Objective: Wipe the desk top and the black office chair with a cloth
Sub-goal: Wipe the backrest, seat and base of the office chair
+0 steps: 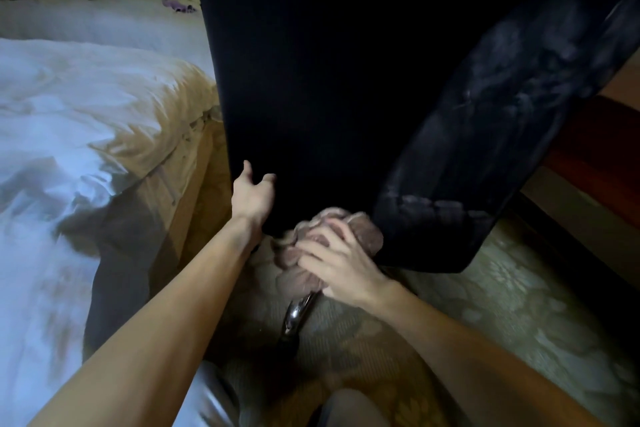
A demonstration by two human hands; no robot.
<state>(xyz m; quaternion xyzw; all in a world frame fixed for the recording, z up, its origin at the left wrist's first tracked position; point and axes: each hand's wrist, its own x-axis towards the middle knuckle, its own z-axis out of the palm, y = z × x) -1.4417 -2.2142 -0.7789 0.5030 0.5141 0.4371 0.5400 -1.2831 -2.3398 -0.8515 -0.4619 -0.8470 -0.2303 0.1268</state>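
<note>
Your right hand held the bunched cloth against the bottom of the black chair back, its long axis running up & far from the cloth. Your left hand gripped the back's left edge, near the bottom.

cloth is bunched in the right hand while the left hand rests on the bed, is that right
Not quite. In the head view the cloth is bunched in the right hand, but the left hand is off the bed: it grips the side edge of the black chair.
</note>
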